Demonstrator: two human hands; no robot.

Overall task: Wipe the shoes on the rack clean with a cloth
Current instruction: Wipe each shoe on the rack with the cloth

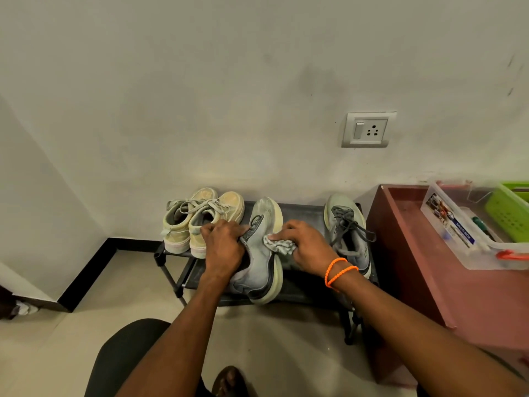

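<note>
Grey shoe point(262, 253) lies lengthwise, toe toward the wall.

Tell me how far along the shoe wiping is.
Done: nothing can be confirmed as finished; no shoe looks clearly cleaned. In hand: the left hand grips the grey shoe, tilted on its side on the rack, while the right hand presses the cloth against its side. Left: probably the other grey shoe and the beige pair, both untouched now.
</note>
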